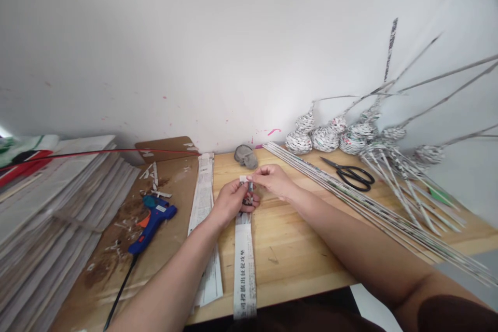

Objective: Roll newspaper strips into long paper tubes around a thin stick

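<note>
A long newspaper strip [244,264] runs from my hands toward me over the wooden table's front edge. My left hand [231,199] is closed round its far part, with fingers curled beneath the paper. At the strip's far end, my right hand [272,180] pinches the paper between thumb and fingers, close to my left thumb. The end shows a small white flap near both thumbs. Left of my hands lies a stack of similar newspaper strips [203,187], partly covered by my left forearm.
A blue glue gun [153,225] lies on stained cardboard [171,176] beside stacked newspapers [66,207]. Black scissors [352,175], long rolled paper sticks [330,181] and several woven paper gourds [324,137] occupy the right side. A grey lump [246,156] sits by the wall.
</note>
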Demonstrator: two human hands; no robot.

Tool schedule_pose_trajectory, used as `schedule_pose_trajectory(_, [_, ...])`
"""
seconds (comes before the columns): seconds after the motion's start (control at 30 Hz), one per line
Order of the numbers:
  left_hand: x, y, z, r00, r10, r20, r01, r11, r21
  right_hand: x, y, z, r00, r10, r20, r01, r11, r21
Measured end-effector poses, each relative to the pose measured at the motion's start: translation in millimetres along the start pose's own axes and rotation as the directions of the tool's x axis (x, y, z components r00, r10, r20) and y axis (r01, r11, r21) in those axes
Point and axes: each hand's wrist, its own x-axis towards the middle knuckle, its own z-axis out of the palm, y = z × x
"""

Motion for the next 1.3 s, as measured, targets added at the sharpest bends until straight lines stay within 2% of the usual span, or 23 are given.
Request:
schedule_pose_trajectory(0.07, [0,1,-0.4,1.000,0.007,-0.020,-0.008,1.000,-0.026,3,1,-3,0.994,-0.089,-0.062,0.080,0.987,-0.138])
schedule_pose_trajectory(0.13, [1,2,-1.1,0.999,0.009,-0.041,-0.011,0.998,-0.060,8,5,-7,0.966,-0.230,-0.115,0.183,0.930,-0.318])
schedule_pose_trajectory(0.2, [1,2,-1.7,0.999,0.004,-0.051,-0.009,0.996,-0.090,14,10,-10,0.925,-0.369,-0.091,0.282,0.826,-0.488])
schedule_pose_trajectory(0.27, [2,2,-2.4,0.999,0.005,-0.037,-0.009,0.994,-0.111,17,15,-11,0.904,-0.428,-0.013,0.331,0.717,-0.613])
schedule_pose_trajectory(0.33, [2,1,-3.3,1.000,0.015,-0.022,-0.018,0.993,-0.121,19,18,-9,0.915,-0.401,0.046,0.310,0.625,-0.716])
schedule_pose_trajectory(0.4, [3,1,-4.4,0.999,0.034,-0.005,-0.034,0.992,-0.124,21,20,-6,0.933,-0.357,0.051,0.258,0.560,-0.787])
schedule_pose_trajectory(0.57, [4,1,-6.2,0.999,0.049,-0.014,-0.051,0.991,-0.121,42,10,4,0.983,-0.183,-0.030,0.068,0.501,-0.863])
schedule_pose_trajectory(0.63, [5,1,-6.7,0.999,0.046,-0.025,-0.049,0.991,-0.123,55,4,9,0.993,-0.113,-0.020,0.034,0.459,-0.888])
schedule_pose_trajectory(0.73, [5,2,-8.4,0.998,0.048,-0.029,-0.052,0.990,-0.131,66,-1,16,0.995,-0.099,-0.007,0.037,0.443,-0.896])
schedule_pose_trajectory(0.9, [7,2,-11.3,0.998,0.042,-0.047,-0.049,0.987,-0.153,52,-1,15,0.988,-0.155,0.012,0.084,0.472,-0.878])
schedule_pose_trajectory(0.97, [7,1,-11.3,0.998,0.038,-0.055,-0.046,0.986,-0.162,40,2,11,0.978,-0.209,0.014,0.129,0.550,-0.825])
schedule_pose_trajectory(1.03, [7,1,-10.7,0.998,0.037,-0.053,-0.045,0.986,-0.161,28,6,7,0.976,-0.218,-0.024,0.150,0.745,-0.650])
schedule_pose_trajectory(1.1, [7,1,-10.1,0.998,0.039,-0.055,-0.047,0.988,-0.149,18,9,3,0.996,-0.090,-0.024,0.074,0.921,-0.382])
schedule_pose_trajectory(1.13, [7,2,-9.8,0.998,0.039,-0.057,-0.047,0.989,-0.143,14,11,1,1.000,-0.021,0.001,0.020,0.970,-0.244])
schedule_pose_trajectory(1.2, [6,2,-9.6,0.998,0.040,-0.057,-0.048,0.990,-0.133,9,11,-3,0.996,0.059,0.071,-0.058,0.998,-0.007])
schedule_pose_trajectory(1.3, [6,2,-9.6,0.998,0.039,-0.053,-0.045,0.992,-0.121,4,9,-7,0.978,0.093,0.188,-0.125,0.977,0.171])
